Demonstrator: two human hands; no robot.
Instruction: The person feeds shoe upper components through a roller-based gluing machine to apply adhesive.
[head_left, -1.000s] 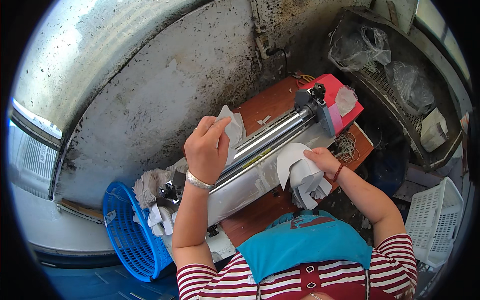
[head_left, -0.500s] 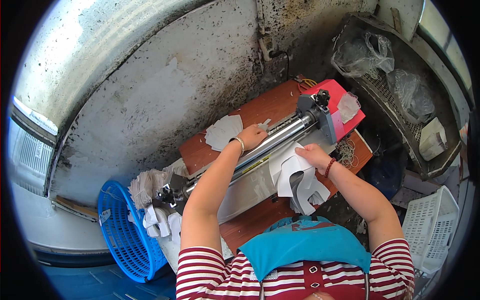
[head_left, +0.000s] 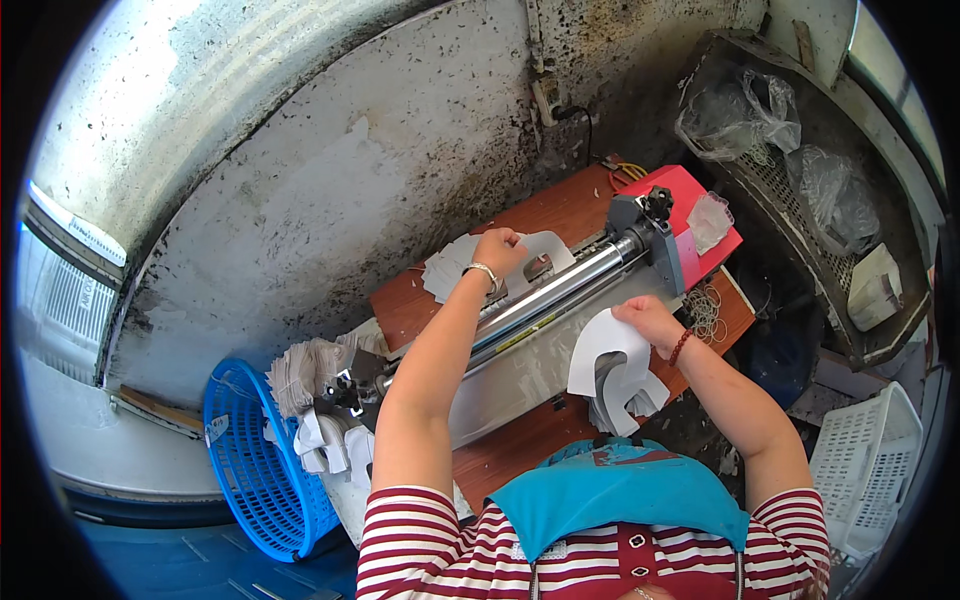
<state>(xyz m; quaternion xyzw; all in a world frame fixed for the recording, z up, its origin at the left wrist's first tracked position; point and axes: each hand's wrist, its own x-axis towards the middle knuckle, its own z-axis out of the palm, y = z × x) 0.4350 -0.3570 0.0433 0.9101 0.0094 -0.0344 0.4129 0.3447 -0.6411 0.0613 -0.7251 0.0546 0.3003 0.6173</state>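
Note:
A roller machine with a shiny metal roller (head_left: 540,296) runs slantwise in front of me. Behind the roller, my left hand (head_left: 500,252) has its fingers closed at the edge of a white U-shaped piece (head_left: 550,248) of thin sheet. Flat white pieces (head_left: 445,272) lie fanned out beside that hand on the brown tabletop (head_left: 400,312). On the near side, my right hand (head_left: 648,324) pinches the upper end of another white U-shaped piece (head_left: 595,345). Below it, several more curved pieces (head_left: 640,398), white with grey showing, hang at the machine's near edge.
Bundled pale pieces (head_left: 303,375) and curved white ones (head_left: 322,440) sit at the machine's left end, by a blue basket (head_left: 262,480). A red housing (head_left: 690,215) closes the right end. Further right are a metal rack (head_left: 800,240) with plastic bags and a white basket (head_left: 865,470).
My left hand has lifted slightly back from the roller, and a U-shaped piece now shows beside it. My right hand has moved a little right and down, drawing its piece away from the roller.

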